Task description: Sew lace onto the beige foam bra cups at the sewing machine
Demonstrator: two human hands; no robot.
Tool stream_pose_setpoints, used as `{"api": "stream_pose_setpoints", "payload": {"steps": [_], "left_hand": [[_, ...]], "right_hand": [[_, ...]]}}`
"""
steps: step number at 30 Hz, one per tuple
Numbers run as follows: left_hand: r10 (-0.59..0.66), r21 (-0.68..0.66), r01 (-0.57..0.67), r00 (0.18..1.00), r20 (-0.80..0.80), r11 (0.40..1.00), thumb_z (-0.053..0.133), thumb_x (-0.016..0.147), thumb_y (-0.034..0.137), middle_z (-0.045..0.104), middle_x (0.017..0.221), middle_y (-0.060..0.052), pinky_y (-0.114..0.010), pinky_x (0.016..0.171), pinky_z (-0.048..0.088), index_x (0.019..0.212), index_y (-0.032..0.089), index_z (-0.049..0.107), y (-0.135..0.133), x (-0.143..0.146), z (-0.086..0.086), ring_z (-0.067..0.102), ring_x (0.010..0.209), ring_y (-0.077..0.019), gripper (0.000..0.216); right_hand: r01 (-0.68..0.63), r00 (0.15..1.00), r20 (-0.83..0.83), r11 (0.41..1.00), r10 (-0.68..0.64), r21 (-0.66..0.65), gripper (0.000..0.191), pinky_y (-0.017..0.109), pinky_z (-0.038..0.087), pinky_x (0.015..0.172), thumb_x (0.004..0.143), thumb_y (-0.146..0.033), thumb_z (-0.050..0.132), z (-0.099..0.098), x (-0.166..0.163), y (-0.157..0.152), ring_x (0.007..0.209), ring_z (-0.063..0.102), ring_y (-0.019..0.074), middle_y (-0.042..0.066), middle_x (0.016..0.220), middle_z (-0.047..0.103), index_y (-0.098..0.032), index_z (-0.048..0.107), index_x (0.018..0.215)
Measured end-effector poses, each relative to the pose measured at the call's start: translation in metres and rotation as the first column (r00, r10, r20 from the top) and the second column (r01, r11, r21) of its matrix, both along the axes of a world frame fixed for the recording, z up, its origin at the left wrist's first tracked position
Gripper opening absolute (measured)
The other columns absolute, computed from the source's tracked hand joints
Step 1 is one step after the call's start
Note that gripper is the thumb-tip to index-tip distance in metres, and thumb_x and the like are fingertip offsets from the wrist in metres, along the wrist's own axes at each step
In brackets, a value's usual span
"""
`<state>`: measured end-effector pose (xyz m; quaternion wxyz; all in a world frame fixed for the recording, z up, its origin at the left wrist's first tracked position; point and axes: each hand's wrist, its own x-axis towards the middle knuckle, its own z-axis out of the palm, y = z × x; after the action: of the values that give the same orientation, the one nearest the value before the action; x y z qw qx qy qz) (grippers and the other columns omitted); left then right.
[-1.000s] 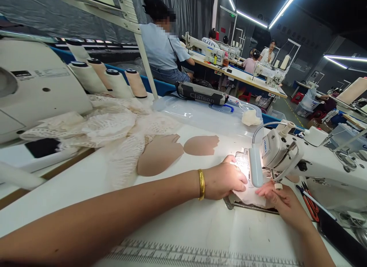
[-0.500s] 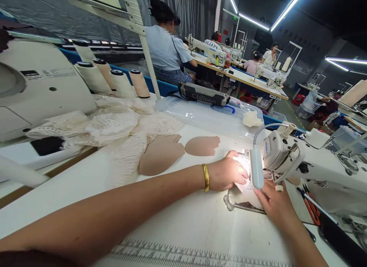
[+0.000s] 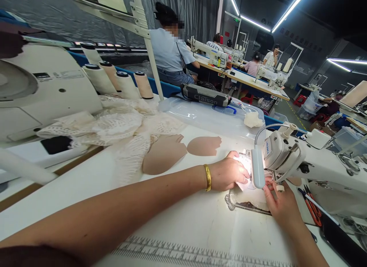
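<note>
My left hand (image 3: 229,173), a gold bangle at its wrist, has its fingers bent down on a pale piece of fabric (image 3: 240,186), gripping it beside the needle area of a white sewing machine (image 3: 286,150). Bright light from the small lamp (image 3: 258,169) washes out the fabric there. To the right of the lamp my right hand (image 3: 282,204) lies low with fingers extended and thumb apart, by the machine's metal plate (image 3: 252,204). Its fingertips are partly hidden by the lamp and machine head. Two beige cut pieces, a larger one (image 3: 163,154) and a smaller one (image 3: 204,145), lie left.
Cream lace (image 3: 117,121) is heaped at the left, near several thread cones (image 3: 143,85). A clear plastic lid (image 3: 186,112) lies behind. Orange-handled scissors (image 3: 314,207) and a black phone-like object (image 3: 341,236) are at the right; a ruler (image 3: 183,253) runs along the front.
My right hand has shifted a little to the right, its thumb farther from the lamp. My left hand stays on the fabric. The view has moved slightly.
</note>
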<state>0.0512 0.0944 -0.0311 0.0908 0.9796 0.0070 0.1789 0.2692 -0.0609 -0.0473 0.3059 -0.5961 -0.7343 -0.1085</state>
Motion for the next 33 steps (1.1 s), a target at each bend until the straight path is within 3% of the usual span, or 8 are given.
{"api": "stream_pose_setpoints", "payload": {"steps": [4, 8, 23, 30, 33], "left_hand": [[-0.002, 0.004, 0.002, 1.000, 0.022, 1.000, 0.057, 0.073, 0.001, 0.076, 0.098, -0.003, -0.046, 0.102, 0.027, 0.088, 0.024, 0.073, -0.001, 0.001, -0.001, 0.063, 0.087, -0.0203, 0.032], [-0.002, 0.016, 0.002, 1.000, 0.017, 1.000, 0.058, 0.073, -0.001, 0.075, 0.093, -0.002, -0.043, 0.099, 0.028, 0.085, 0.023, 0.073, -0.004, 0.000, 0.003, 0.063, 0.084, -0.0197, 0.031], [0.019, 0.007, -0.019, 1.000, 0.004, 1.000, 0.056, 0.071, -0.001, 0.076, 0.095, -0.003, -0.048, 0.100, 0.024, 0.089, 0.025, 0.074, -0.005, -0.001, -0.002, 0.062, 0.084, -0.0208, 0.036], [0.017, 0.012, -0.017, 1.000, 0.018, 1.000, 0.056, 0.072, 0.000, 0.075, 0.113, -0.002, -0.047, 0.099, 0.023, 0.103, 0.029, 0.073, -0.004, -0.001, -0.007, 0.064, 0.093, -0.0222, 0.046], [0.034, 0.038, -0.035, 0.999, 0.020, 0.999, 0.060, 0.071, 0.003, 0.075, 0.110, -0.003, -0.047, 0.098, 0.023, 0.102, 0.027, 0.072, -0.005, 0.000, -0.009, 0.062, 0.094, -0.0228, 0.042]], "right_hand": [[0.026, 0.998, -0.061, 0.999, -0.028, -0.044, 0.023, 0.044, 0.057, 0.086, 0.104, -0.031, 0.045, 0.001, -0.002, 0.001, 0.097, 0.068, 0.0274, 0.010, 0.100, 0.073, -0.021, 0.065, 0.110], [0.049, 0.994, -0.097, 0.995, -0.058, -0.091, 0.024, 0.047, 0.056, 0.087, 0.104, -0.035, 0.045, 0.000, -0.001, 0.000, 0.097, 0.067, 0.0292, 0.010, 0.099, 0.073, -0.022, 0.065, 0.108], [0.002, 1.000, -0.024, 0.999, -0.003, -0.038, 0.015, 0.041, 0.053, 0.080, 0.104, -0.029, 0.047, -0.001, 0.001, -0.001, 0.092, 0.066, 0.0265, 0.006, 0.097, 0.072, -0.023, 0.061, 0.102], [-0.021, 1.000, -0.001, 1.000, 0.021, 0.003, 0.015, 0.039, 0.055, 0.072, 0.103, -0.029, 0.047, 0.001, 0.001, -0.002, 0.083, 0.067, 0.0255, 0.007, 0.090, 0.071, -0.023, 0.060, 0.098], [-0.024, 1.000, -0.015, 1.000, 0.024, -0.010, 0.016, 0.037, 0.056, 0.071, 0.103, -0.030, 0.046, 0.003, 0.001, -0.002, 0.084, 0.068, 0.0254, 0.008, 0.090, 0.071, -0.023, 0.061, 0.101]]}}
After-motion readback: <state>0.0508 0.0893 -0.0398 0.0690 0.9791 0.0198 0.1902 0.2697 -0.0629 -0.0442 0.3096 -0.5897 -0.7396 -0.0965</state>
